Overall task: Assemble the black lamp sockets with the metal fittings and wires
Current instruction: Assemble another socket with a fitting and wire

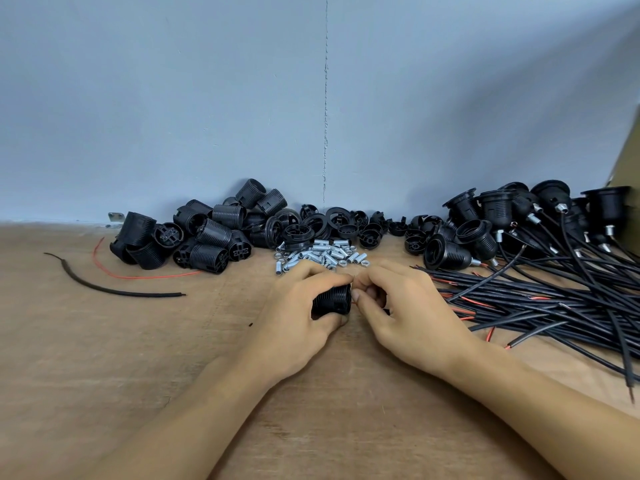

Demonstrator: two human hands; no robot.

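1. Two hands are met at the table; a threaded black socket is gripped by the left hand, fingers curled round it.
2. The fingers of the right hand are curled at the socket's end; whether anything is pinched cannot be told.

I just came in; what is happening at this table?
A person assembles lamp sockets on a wooden table. The left hand grips a black threaded socket body; the right hand, fingers curled, works at its end, and what it holds is hidden. Metal fittings lie just behind the hands, wired sockets at the right.
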